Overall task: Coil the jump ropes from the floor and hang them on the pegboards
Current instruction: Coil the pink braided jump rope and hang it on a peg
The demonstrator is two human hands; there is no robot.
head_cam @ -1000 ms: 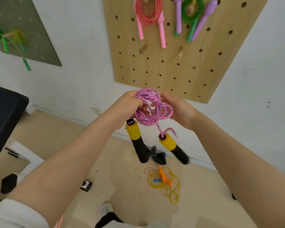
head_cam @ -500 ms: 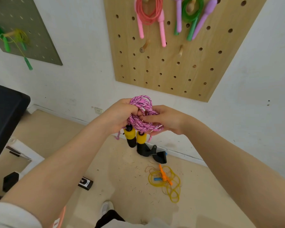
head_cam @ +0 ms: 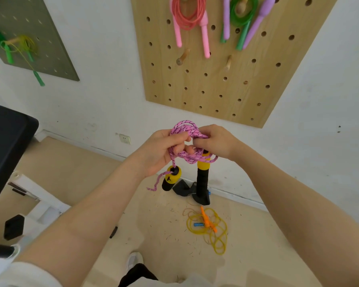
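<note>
we hold the pink rope [head_cam: 187, 139] as a bundle between both hands: the left hand [head_cam: 160, 152] has its fingers curled through the loops, and the right hand [head_cam: 214, 141] pinches the same loops from the other side, thumb and fingers closed on the strands. just below the grip the two yellow-and-black handles [head_cam: 202, 179] hang free, one under each hand, and a short loose tail of rope dangles beside the left one. we judge the coil to be nearly formed but not yet secured or hung. above and beyond the grip, the wooden pegboard [head_cam: 226, 83] already carries a red rope [head_cam: 188, 15] and a green rope [head_cam: 244, 12], with two bare pegs [head_cam: 182, 56] beneath them. far up to the left, the grey pegboard [head_cam: 42, 48] holds further ropes. below the grip, a yellow rope [head_cam: 209, 228] lies uncoiled on the floor, so at least this one is left to do after the pink one
</note>
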